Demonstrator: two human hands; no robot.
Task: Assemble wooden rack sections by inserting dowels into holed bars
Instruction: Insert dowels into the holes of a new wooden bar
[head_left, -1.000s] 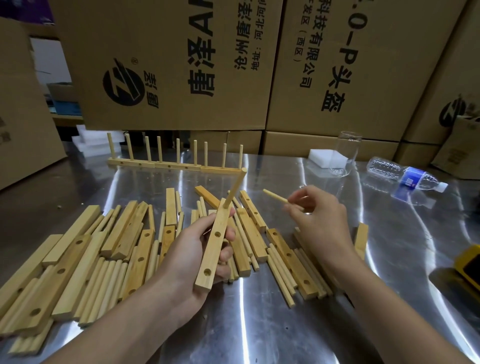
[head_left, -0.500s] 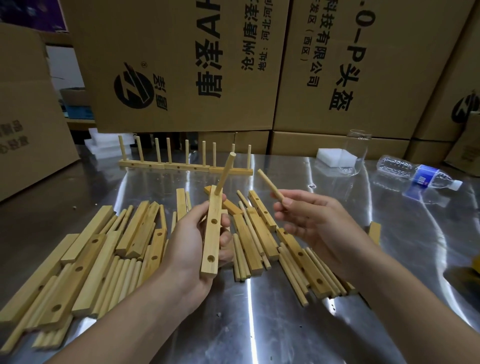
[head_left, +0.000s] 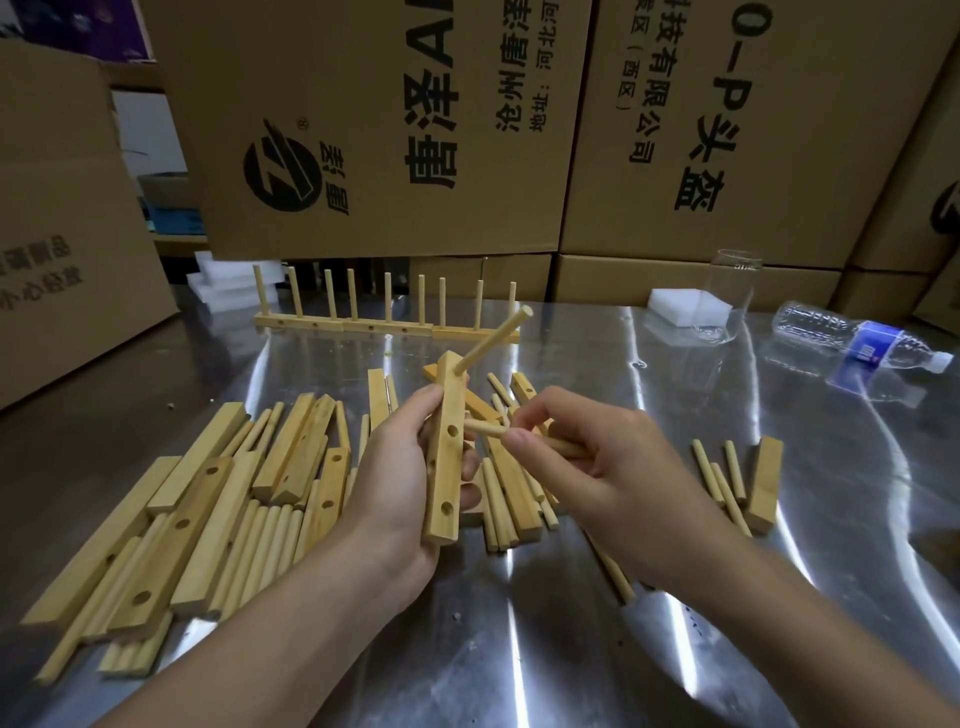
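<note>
Above metal table (head_left: 519, 649): holed bar (head_left: 445, 467), near upright, dowel (head_left: 493, 340) seated in top hole.
L hand (head_left: 389, 493): wrapped round bar.
R hand (head_left: 613, 483): pinches 2nd dowel (head_left: 483, 430), tip just beside mid hole.
Surround: loose bars/dowels (head_left: 208, 519); finished rack (head_left: 384, 327) behind.

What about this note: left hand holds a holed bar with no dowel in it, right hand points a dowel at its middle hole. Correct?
Not quite: in the head view the bar in the left hand already has one dowel in its top hole. The right hand does point a second dowel at the middle hole.
</note>
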